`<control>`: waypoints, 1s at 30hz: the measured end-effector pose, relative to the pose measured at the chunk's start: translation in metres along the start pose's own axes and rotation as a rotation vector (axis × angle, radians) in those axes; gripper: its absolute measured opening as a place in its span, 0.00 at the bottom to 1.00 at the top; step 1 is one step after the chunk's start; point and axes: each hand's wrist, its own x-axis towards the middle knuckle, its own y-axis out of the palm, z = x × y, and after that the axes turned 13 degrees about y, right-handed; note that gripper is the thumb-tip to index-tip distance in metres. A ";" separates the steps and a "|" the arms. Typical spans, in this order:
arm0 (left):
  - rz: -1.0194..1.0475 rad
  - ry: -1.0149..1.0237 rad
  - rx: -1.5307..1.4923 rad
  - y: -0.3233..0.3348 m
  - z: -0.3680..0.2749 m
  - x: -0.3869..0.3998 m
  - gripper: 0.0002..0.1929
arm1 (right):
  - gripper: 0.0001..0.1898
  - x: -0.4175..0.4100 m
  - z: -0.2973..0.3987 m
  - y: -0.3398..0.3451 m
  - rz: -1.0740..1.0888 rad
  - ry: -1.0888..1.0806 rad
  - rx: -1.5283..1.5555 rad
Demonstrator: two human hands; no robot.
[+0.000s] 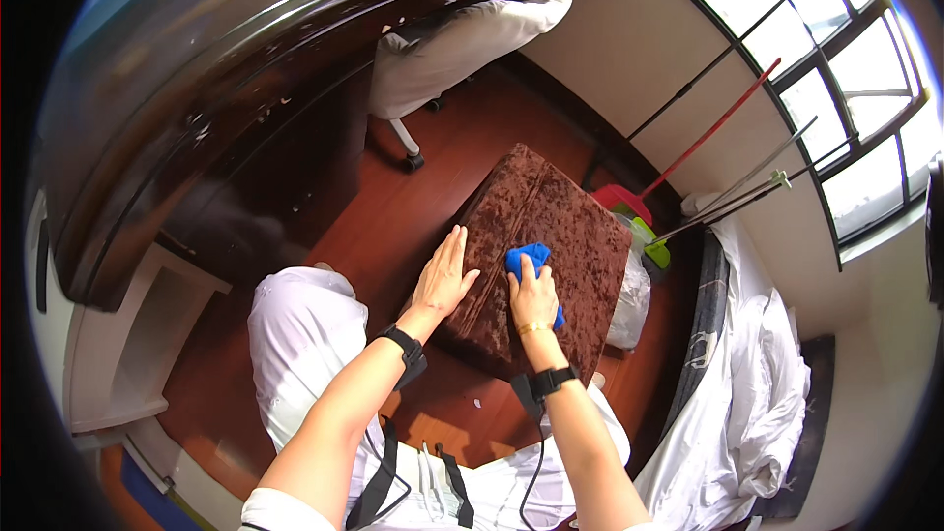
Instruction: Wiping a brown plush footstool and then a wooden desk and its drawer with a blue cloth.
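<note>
A brown crushed-velvet cube ottoman (582, 258) stands on the floor before me. My right hand (535, 299) grips a blue cloth (527, 254) and presses it on the velvet near the middle of the top. Part of the cloth sticks out beside my wrist; my palm hides the rest. Flat against the ottoman's left part lies my left hand (445, 276), its fingers straight and nothing in it. A seam or fold runs across the velvet between my two hands. Black straps circle both of my wrists.
A dark desk (221, 66) fills the upper left, with a white-covered swivel chair (457, 51) beside it. Behind the ottoman stand a red dustpan (623, 200), a clear plastic bag (632, 302) and several long handles. White bedding (752, 383) lies at right, below a window (826, 81).
</note>
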 end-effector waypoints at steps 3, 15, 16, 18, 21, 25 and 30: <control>0.151 -0.310 -0.413 0.000 0.017 0.005 0.39 | 0.22 -0.037 0.006 -0.018 -0.015 -0.016 0.027; 0.064 -0.764 -1.389 -0.030 0.026 -0.007 0.48 | 0.23 -0.077 0.065 -0.040 0.025 -0.407 0.200; 0.106 -0.782 -1.400 -0.033 0.024 -0.005 0.48 | 0.23 -0.071 0.066 -0.037 0.046 -0.389 0.184; 0.114 -0.754 -1.391 -0.033 0.025 -0.005 0.48 | 0.20 -0.059 0.069 -0.032 0.053 -0.374 0.173; 0.146 -0.742 -1.382 -0.036 0.030 -0.008 0.49 | 0.20 -0.029 0.075 -0.019 0.068 -0.337 0.108; 0.179 -0.750 -1.416 -0.038 0.024 -0.006 0.49 | 0.19 0.025 0.069 0.011 -0.065 -0.250 0.020; 0.194 -0.718 -1.359 -0.048 0.014 -0.001 0.48 | 0.20 0.076 0.065 0.038 -0.114 -0.065 -0.029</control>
